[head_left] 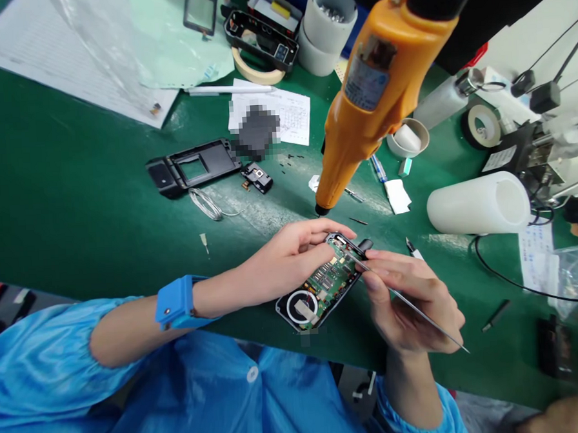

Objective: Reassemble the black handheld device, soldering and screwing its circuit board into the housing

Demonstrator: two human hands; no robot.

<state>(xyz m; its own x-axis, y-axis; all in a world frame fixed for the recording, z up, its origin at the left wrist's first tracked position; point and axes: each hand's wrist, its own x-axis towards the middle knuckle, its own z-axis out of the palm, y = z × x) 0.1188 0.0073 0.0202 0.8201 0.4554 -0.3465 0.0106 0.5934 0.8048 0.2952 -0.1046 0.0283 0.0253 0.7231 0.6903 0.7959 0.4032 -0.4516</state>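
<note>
An opened handheld device (pixel 327 276), with a green circuit board and a white ring at its lower end, lies tilted near the table's front edge. My left hand (pixel 291 258) grips its upper left side, thumb over the board and fingers around the far edge. Between the thumb and fingers of my right hand (pixel 412 294) is a thin metal pick (pixel 423 314). Its tip reaches the board's upper right part; whether it touches cannot be made out. A black stub (pixel 365 245) sticks out at the device's upper right corner.
An orange electric screwdriver (pixel 364 90) hangs just beyond the device. Left of it lie a black housing (pixel 196 166), a small camera-like module (pixel 258 177) and a coiled wire (pixel 205 203). A white cylinder (pixel 477 203) lies on the right, near a black cable (pixel 510 282).
</note>
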